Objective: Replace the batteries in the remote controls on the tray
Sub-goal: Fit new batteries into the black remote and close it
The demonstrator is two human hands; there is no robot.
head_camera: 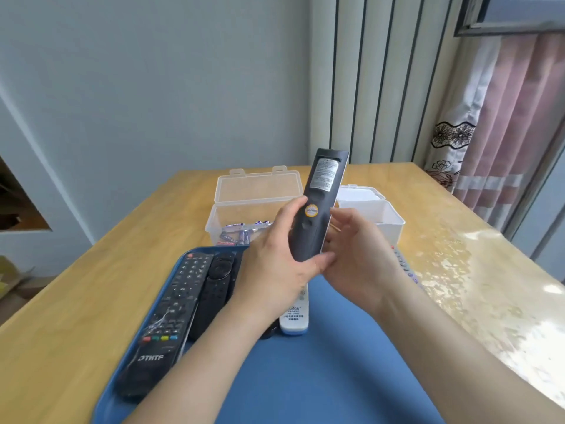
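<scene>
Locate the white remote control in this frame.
In the head view, the white remote lies on the blue tray near its centre, just right of the black remotes, partly hidden under the left hand.

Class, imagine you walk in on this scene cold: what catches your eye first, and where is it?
First, the dark remote held upright in mid-frame, its back facing the camera, gripped by the left hand and right hand. Next, the blue tray below, with black remotes on its left side.
</scene>
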